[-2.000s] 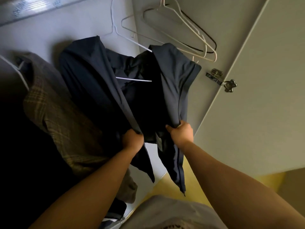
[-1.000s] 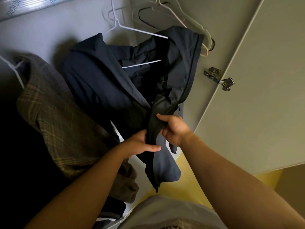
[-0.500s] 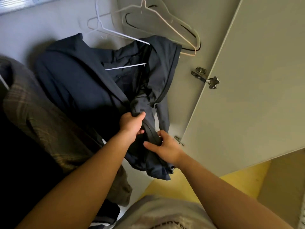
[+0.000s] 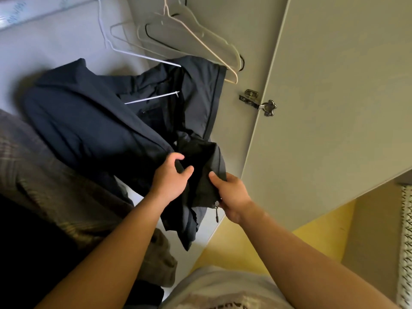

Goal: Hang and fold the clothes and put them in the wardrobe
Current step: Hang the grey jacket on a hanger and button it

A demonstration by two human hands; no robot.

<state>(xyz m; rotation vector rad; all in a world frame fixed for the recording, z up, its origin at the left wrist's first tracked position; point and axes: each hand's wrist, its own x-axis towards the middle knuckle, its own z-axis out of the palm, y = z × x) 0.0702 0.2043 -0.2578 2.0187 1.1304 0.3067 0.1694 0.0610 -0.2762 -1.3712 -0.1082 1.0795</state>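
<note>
A dark navy jacket point(image 4: 93, 121) hangs on a white wire hanger point(image 4: 142, 55) inside the wardrobe. Its two front edges are bunched together low down, between my hands. My left hand point(image 4: 171, 177) grips the left front edge, fingers curled round the fabric. Just to the right, my right hand point(image 4: 231, 194) pinches the right front panel beside the zipper pull point(image 4: 215, 210). The jacket's lower hem hangs loose below both hands.
A brown plaid garment point(image 4: 55, 197) hangs to the left of the jacket. Several empty hangers point(image 4: 200, 41) hang at the upper right. The open wardrobe door point(image 4: 334, 97) with its metal hinge point(image 4: 258, 103) stands to the right, over yellow floor point(image 4: 245, 246).
My hands brought the jacket's two front edges together from spread apart, then shifted their grip. The view has tilted, so the jacket and hangers sit further left.
</note>
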